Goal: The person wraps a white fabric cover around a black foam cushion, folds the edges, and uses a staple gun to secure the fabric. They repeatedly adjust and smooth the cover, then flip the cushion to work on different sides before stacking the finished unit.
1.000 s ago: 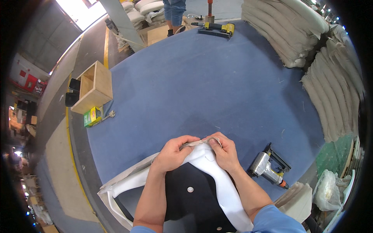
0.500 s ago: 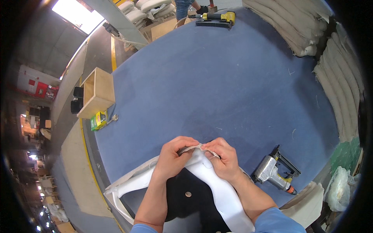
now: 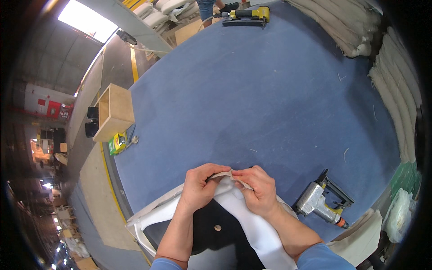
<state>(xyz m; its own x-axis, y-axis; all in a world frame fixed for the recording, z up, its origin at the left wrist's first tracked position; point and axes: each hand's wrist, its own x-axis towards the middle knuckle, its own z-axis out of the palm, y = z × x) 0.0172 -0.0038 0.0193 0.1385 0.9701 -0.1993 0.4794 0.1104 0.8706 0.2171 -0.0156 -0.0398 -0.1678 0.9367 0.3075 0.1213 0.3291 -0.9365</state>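
Observation:
A padded piece lies at the table's near edge, with white padding (image 3: 258, 225) round a black base (image 3: 225, 243) that has a small round hole. Beige fabric (image 3: 159, 196) runs along its outer edge. At its far corner, my left hand (image 3: 201, 185) pinches the fabric edge between thumb and fingers. Close beside it, my right hand (image 3: 257, 189) grips the same edge, fingertips nearly meeting the left ones. To the right of my right forearm rests a silver staple gun (image 3: 317, 202) with a black magazine, touched by neither hand.
A blue-covered table (image 3: 225, 103) fills the middle. At its far edge lies a yellow staple gun (image 3: 247, 17); a person's leg (image 3: 206, 10) shows beyond. On the left stand a wooden box (image 3: 118, 110) and a green-yellow carton (image 3: 118, 143). Folded beige fabric (image 3: 391, 94) is stacked right.
Both hands keep their pinch on the fabric at the corner, with only slight finger movement. The whole view has shifted a little.

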